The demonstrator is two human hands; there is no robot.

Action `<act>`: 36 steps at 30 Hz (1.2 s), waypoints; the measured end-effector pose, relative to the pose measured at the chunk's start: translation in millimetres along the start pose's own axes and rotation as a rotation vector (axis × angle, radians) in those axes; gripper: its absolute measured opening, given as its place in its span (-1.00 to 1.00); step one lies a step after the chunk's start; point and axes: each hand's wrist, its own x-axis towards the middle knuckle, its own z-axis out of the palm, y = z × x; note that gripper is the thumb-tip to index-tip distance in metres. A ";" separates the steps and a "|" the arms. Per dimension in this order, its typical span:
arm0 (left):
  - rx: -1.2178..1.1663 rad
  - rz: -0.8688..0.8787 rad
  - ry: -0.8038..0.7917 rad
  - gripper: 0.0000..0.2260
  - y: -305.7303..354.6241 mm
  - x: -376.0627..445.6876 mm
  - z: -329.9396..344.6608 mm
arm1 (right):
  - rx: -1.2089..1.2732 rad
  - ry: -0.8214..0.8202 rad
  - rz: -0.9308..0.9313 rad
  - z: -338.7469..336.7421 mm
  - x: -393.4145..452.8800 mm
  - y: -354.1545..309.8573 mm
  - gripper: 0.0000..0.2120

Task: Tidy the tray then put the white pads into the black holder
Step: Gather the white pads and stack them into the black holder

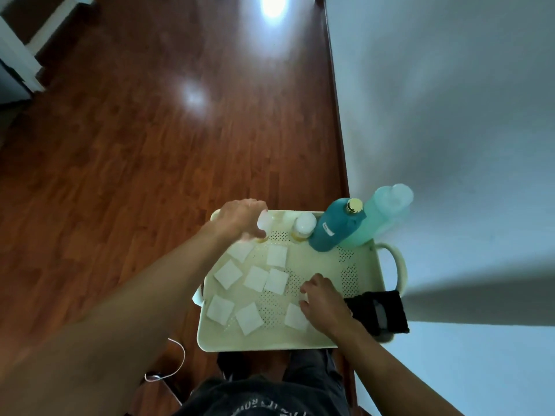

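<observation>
A cream perforated tray (365,259) with handles sits on the floor by the wall. Several square white pads (228,274) lie scattered over its left and middle. My left hand (240,219) is at the tray's far left corner, closed around a small white-capped bottle (265,221). A second white-capped small bottle (304,225) stands beside it. My right hand (322,301) rests over the near middle, fingers curled on a white pad (295,316). The black holder (380,310) sits at the tray's near right corner.
A dark teal bottle (336,228) with a gold cap and a light green bottle (381,217) stand at the tray's far right. A white wall (450,115) runs along the right. Wooden floor (150,145) spreads left; a white cable (174,364) lies near my knees.
</observation>
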 end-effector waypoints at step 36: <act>-0.345 -0.223 0.004 -0.62 28.7 -24.0 71.8 | 0.187 0.079 0.120 20.8 -21.7 17.7 -0.54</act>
